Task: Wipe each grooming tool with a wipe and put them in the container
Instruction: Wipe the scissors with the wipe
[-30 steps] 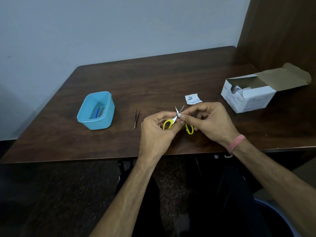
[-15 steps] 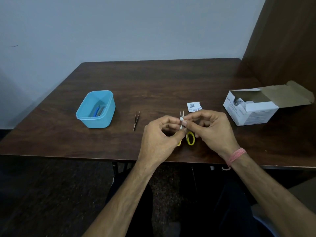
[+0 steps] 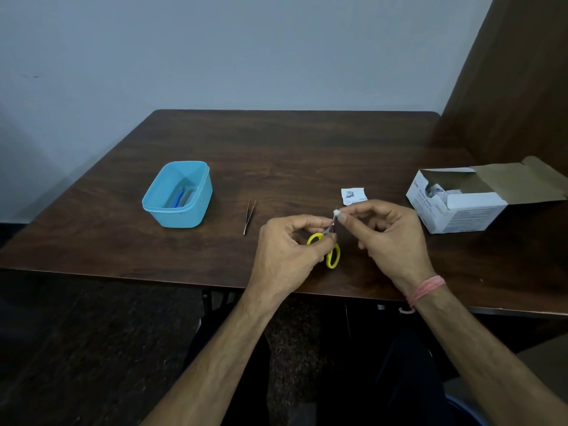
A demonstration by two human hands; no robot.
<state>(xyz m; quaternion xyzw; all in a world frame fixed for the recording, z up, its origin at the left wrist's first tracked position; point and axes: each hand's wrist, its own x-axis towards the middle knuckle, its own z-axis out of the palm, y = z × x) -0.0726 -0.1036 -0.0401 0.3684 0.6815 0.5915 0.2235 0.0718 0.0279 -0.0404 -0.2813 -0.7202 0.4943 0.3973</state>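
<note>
Your left hand (image 3: pixel 285 250) gripping yellow-handled scissors (image 3: pixel 329 248) at frame centre, above bench (image 3: pixel 307 149) near edge. Your right hand (image 3: pixel 390 238) pinching small white wipe (image 3: pixel 337 213) on blade tips. Tweezers (image 3: pixel 249 216) lying left of hands; blue container (image 3: pixel 179 195) sitting further left.

the small metal scissors (image 3: pixel 330 247) have bright yellow loop handles and the crumpled wipe (image 3: pixel 337 213) is white. the rectangular plastic container (image 3: pixel 178 195) is light blue, the wooden table (image 3: pixel 276 149) dark brown with visible grain. the open cardboard box (image 3: pixel 461 207) is white with grey print, and the wrist thread (image 3: pixel 425 290) pink.
</note>
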